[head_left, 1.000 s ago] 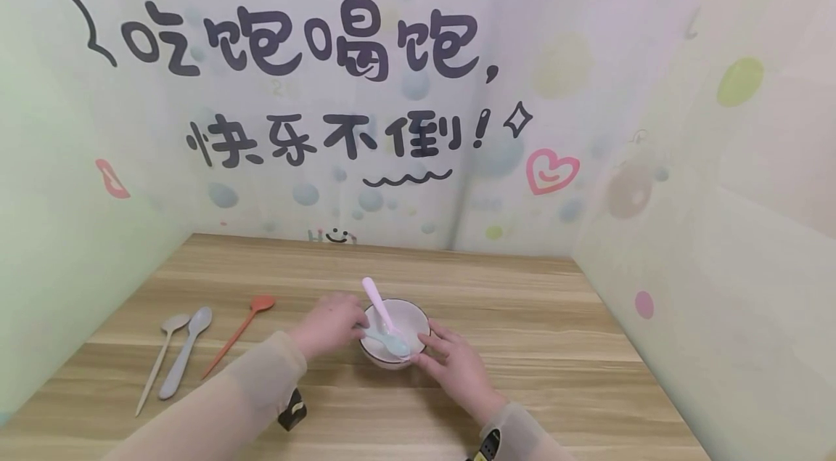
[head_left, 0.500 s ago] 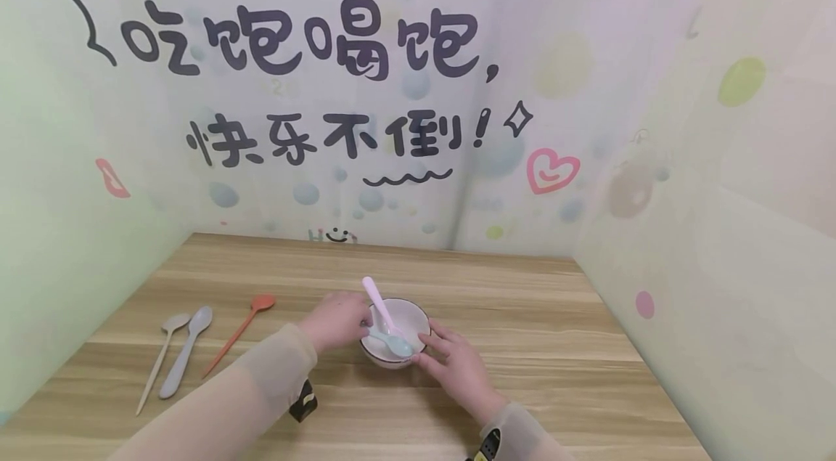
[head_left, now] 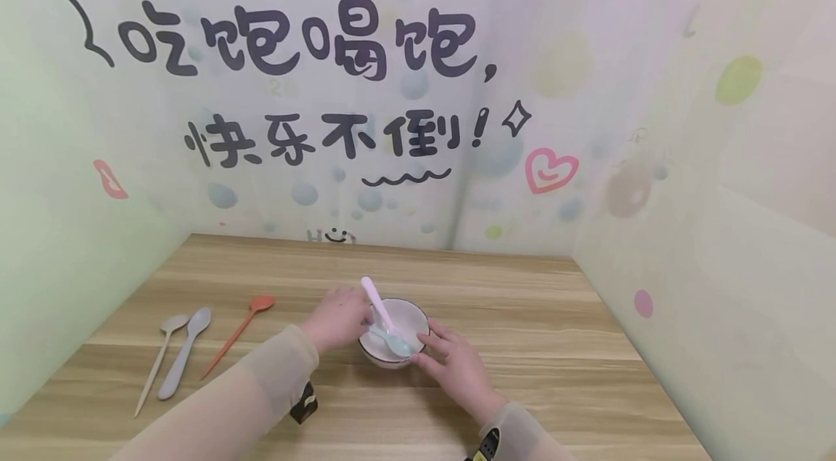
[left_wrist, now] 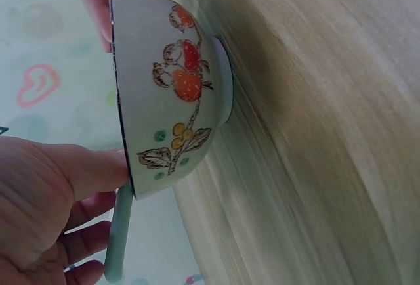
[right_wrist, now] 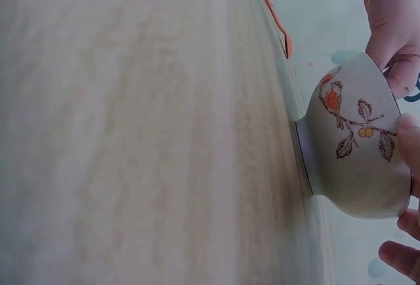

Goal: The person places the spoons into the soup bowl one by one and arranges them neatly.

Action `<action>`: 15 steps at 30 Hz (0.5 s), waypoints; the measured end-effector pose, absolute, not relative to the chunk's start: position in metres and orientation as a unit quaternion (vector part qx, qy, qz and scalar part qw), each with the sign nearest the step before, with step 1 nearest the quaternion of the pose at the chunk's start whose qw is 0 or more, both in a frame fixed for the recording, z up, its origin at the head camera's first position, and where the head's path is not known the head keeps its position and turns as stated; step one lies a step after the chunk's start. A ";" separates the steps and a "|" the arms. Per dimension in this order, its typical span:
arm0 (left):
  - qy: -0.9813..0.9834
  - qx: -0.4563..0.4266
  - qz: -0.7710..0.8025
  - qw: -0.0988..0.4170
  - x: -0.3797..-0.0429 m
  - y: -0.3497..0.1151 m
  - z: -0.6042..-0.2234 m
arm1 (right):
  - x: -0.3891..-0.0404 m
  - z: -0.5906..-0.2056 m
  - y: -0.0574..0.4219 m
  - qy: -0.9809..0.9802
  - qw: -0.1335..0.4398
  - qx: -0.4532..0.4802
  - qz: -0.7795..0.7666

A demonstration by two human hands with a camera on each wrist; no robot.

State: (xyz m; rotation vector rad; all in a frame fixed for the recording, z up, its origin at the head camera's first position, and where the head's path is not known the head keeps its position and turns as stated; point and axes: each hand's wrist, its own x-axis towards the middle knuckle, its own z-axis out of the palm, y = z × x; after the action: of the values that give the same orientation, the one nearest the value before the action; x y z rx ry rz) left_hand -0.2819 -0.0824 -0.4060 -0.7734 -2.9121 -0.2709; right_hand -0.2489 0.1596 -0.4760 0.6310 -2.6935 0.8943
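Observation:
A white bowl (head_left: 384, 361) with a dark rim stands on the wooden table; the left wrist view shows bird and leaf prints on its outer wall (left_wrist: 144, 88). Two spoons are in it: a pink spoon (head_left: 374, 294) whose handle leans out past the far rim, and a pale blue spoon (head_left: 397, 346) lying across the near side. At the left rim, my left hand (head_left: 339, 319) pinches the pale blue spoon's handle (left_wrist: 118, 239) between thumb and fingers. My right hand (head_left: 460, 372) holds the bowl's right side, thumb at the near rim and fingers farther round.
Left of the bowl lie a beige spoon (head_left: 159, 356), a grey spoon (head_left: 188, 356) and an orange spoon (head_left: 250, 316) on the table (head_left: 555, 345). Printed wall panels (head_left: 392, 207) close off the back and both sides.
My left hand has shifted slightly right, toward the bowl, with the pale blue spoon sliding a little farther in. The right hand and bowl have stayed in place.

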 end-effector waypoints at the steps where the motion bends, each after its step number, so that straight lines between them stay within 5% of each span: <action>1: -0.961 -0.255 -0.087 0.063 -0.282 -0.082 -0.407 | -0.249 -0.476 0.160 -0.920 0.114 0.214 0.308; 15: -0.952 -0.266 -0.099 0.113 -0.285 -0.085 -0.416 | -0.251 -0.478 0.159 -0.917 0.117 0.218 0.314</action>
State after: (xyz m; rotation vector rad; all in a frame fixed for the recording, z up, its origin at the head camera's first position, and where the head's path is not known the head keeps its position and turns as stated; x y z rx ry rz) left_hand -0.2854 -0.0846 -0.4165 -0.7810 -2.7937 -0.2901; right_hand -0.2510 0.1586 -0.4775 0.6379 -2.6825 0.9197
